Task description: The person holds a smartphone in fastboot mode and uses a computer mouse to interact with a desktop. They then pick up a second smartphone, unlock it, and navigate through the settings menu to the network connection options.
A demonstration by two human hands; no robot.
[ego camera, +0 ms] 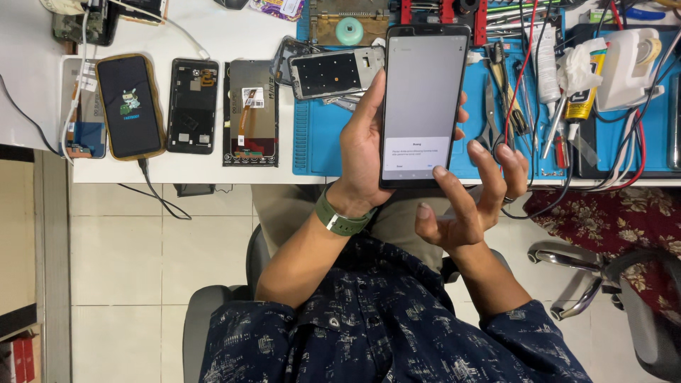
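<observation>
Above the blue mat [317, 142] at the desk edge, the left hand [364, 152] grips a lit phone [423, 103] upright by its sides. Right hand [468, 198] holds nothing, fingers spread, index fingertip [440, 171] touching the screen's lower edge. Four opened phones [193, 105] lie left on the white desk [234, 32].

White worktable [213, 170], blue work mat [319, 142], pale tiled floor [120, 269], grey chair [206, 312], floral-cushioned chair [624, 220], even bright light.
</observation>
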